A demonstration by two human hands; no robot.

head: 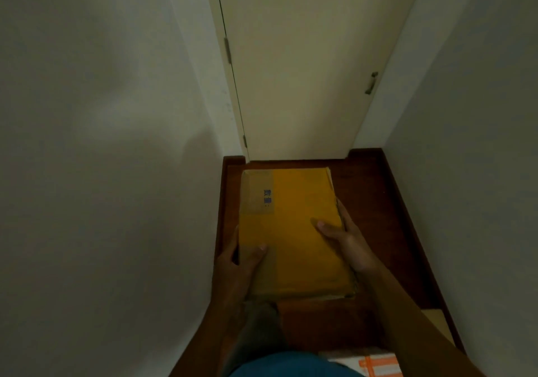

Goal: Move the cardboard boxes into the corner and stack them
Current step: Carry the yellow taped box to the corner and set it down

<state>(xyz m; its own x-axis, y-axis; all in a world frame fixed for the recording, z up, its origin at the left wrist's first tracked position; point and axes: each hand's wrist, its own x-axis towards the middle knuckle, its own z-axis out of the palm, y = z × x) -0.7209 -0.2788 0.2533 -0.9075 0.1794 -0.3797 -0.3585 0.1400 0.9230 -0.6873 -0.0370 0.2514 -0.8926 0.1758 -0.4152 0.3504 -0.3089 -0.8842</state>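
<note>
A person holds a flat yellow-brown cardboard box (pixel 291 231) with both hands. The left hand (pixel 241 263) grips the left edge near the close end, thumb on top, and the other fingers curl out of sight around the side. The right hand (pixel 346 242) grips the right edge a little farther up, thumb on top, fingers (pixel 342 210) stretched along the side. The box is low over the dark red wooden floor (pixel 372 202); I cannot tell if it touches. Its long side points away from the person, toward the cream door (pixel 302 70). The corner between the door and the white left wall (pixel 102 143) is just past the far left end, so I think the box must slide forward and left. Both hands are about as close. Another box with orange stripes (pixel 375 362) waits by the right arm.
</note>
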